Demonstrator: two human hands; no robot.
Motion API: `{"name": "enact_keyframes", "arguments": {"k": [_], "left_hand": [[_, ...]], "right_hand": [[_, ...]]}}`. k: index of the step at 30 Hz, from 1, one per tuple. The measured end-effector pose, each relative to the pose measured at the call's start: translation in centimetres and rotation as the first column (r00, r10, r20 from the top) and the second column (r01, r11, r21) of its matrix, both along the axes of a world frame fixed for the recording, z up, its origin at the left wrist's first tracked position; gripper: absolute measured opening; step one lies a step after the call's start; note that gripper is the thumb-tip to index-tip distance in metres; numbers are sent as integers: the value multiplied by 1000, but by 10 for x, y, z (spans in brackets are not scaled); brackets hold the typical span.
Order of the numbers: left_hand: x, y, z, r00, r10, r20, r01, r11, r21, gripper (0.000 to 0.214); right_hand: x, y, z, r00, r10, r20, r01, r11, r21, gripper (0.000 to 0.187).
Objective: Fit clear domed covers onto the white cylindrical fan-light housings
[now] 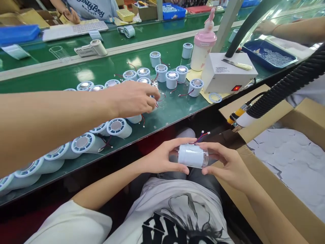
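My left hand (162,157) and my right hand (228,164) hold one white cylinder part (190,156) between them, over my lap, below the table's near edge. Both hands have fingers closed round it. A clear sleeve covers its right end, and thin red and blue wires (201,136) stick up from its top. A co-worker's arm (50,118) reaches in from the left, its hand (134,98) touching parts on the green table (175,108).
Several white cylinder parts (162,73) stand and lie on the table. A white box with a red light (228,76), a pink bottle (203,47), a black hose (286,84), a blue tray (269,56) and a cardboard box (291,162) are at right. Other people work at the back.
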State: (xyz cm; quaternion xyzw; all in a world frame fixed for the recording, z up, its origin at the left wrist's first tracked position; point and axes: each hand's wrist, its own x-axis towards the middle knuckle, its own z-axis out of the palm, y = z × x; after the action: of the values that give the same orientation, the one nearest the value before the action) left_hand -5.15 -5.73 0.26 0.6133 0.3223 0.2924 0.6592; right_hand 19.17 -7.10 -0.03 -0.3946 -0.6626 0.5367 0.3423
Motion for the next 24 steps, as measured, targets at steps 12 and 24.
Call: {"name": "enact_keyframes", "arguments": {"k": [12, 24], "left_hand": [[-3, -5, 6, 999, 11, -32, -6, 988, 156, 74], [-9, -4, 8, 999, -30, -30, 38, 944, 328, 73]], "right_hand": [[-5, -3, 6, 989, -23, -143, -27, 940, -341, 42], [-17, -4, 2, 978, -106, -182, -11, 837, -547, 44]]}}
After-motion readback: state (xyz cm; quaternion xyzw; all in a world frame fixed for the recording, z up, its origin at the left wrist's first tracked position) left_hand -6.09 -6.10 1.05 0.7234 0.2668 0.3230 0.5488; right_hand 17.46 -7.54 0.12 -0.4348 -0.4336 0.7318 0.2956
